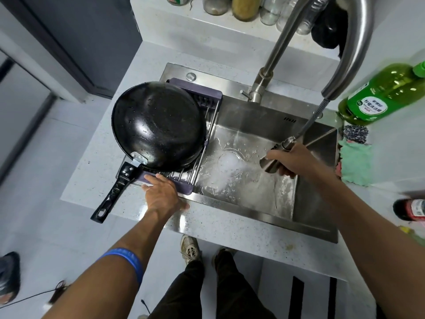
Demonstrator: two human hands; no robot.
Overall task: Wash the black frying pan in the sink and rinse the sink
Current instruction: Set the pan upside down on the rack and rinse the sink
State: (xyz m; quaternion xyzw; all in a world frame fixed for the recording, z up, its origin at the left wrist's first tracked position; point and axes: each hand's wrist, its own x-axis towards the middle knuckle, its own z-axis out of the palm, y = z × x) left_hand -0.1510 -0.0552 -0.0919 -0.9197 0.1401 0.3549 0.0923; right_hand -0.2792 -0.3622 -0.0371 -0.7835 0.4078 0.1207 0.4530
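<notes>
Right hand gripping sprayer, sink foamy

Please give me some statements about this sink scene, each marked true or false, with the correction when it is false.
1. The black frying pan lies upside down on the drying rack. True.
2. The right hand holds the pull-out sprayer head over the sink. True.
3. The left hand grips the pan's handle. False: it rests on the rack's near edge, beside the handle.
4. The sink basin is dry. False: water and foam lie around the drain.
5. The green bottle stands left of the sink. False: it is on the counter to the right.
</notes>
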